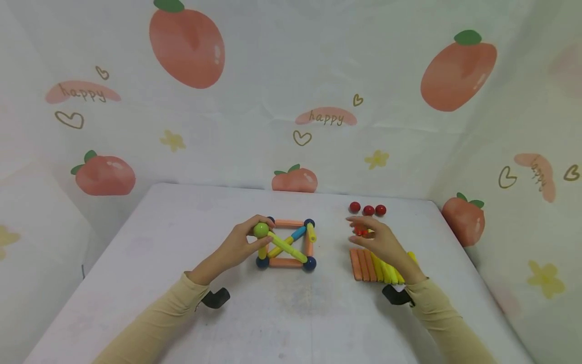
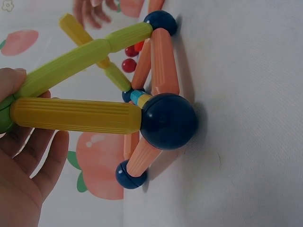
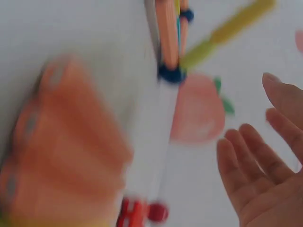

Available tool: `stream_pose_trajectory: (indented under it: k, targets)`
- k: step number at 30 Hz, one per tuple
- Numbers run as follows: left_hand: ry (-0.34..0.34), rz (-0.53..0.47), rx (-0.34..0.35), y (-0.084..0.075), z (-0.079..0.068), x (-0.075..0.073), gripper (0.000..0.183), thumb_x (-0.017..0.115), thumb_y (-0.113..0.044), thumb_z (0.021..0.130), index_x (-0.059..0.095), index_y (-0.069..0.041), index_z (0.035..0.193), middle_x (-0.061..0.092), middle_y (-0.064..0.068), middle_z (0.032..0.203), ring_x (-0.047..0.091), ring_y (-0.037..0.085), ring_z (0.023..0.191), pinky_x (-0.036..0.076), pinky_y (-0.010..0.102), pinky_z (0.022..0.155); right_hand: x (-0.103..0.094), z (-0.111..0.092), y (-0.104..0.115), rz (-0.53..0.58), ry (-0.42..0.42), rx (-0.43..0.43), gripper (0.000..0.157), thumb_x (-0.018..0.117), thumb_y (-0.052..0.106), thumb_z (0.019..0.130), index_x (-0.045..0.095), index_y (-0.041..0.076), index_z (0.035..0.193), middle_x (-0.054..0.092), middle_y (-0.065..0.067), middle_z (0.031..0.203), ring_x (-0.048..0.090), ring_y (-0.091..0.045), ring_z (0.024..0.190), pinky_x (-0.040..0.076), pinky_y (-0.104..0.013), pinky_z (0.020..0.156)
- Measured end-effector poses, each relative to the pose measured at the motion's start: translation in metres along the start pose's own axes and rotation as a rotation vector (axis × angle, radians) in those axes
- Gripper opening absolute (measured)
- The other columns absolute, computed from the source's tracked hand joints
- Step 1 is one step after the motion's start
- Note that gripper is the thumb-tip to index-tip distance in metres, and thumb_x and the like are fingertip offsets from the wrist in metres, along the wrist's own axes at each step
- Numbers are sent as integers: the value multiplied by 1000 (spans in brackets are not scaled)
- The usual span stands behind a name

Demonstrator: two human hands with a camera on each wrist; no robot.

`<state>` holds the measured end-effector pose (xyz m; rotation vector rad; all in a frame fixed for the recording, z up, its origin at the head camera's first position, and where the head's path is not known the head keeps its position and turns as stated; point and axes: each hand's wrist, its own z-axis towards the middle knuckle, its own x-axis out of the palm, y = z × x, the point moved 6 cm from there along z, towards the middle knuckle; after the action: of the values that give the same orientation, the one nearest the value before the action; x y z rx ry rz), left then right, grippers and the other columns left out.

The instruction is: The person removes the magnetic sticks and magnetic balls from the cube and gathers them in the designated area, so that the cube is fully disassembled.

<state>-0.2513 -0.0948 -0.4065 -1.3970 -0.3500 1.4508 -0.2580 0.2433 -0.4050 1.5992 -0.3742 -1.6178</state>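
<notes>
My left hand holds a green ball with thumb and fingers. From that ball a yellow rod runs down to a navy ball, and a yellow-green rod slants to the near right navy ball. These belong to a magnetic-stick frame with salmon rods along its sides and a blue-and-yellow diagonal. Another yellow rod sticks up from the far right ball. My right hand hovers right of the frame, fingers spread, holding nothing.
Three red balls lie at the back right. Red pieces sit near the right hand, partly hidden in the head view. Salmon rods and yellow rods lie in a row below that hand. A printed cloth hangs behind the table.
</notes>
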Motion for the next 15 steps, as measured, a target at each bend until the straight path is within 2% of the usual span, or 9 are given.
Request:
stream_pose_trajectory:
  k: [3, 7, 10, 15]
  targets:
    - [-1, -2, 2, 0, 0, 0, 28, 69, -22, 93, 59, -18, 119, 67, 1, 113, 61, 15, 96, 54, 27, 88, 29, 15, 28, 27, 32, -138, 53, 77, 21, 86, 58, 19, 136, 60, -7, 134, 59, -31, 119, 55, -44, 94]
    - [-1, -3, 9, -2, -1, 0, 28, 69, -23, 94, 59, -17, 119, 67, 1, 111, 61, 15, 95, 54, 28, 88, 55, 28, 48, 33, 77, -268, 52, 78, 14, 84, 62, 17, 133, 60, -8, 137, 56, -27, 126, 54, -45, 96]
    - [-2, -5, 13, -2, -2, 0, 28, 69, -22, 94, 59, -18, 119, 67, 1, 111, 61, 14, 95, 54, 28, 88, 65, 34, 53, 30, 87, -291, 46, 76, 10, 85, 65, 14, 129, 62, -11, 135, 58, -27, 125, 53, -47, 98]
    - [-10, 4, 16, -2, -2, -1, 28, 69, -22, 94, 59, -20, 119, 67, 1, 112, 61, 14, 95, 54, 28, 88, 71, 40, 53, 21, 68, -251, 37, 74, 8, 87, 70, 17, 123, 69, -5, 126, 63, -26, 119, 55, -45, 97]
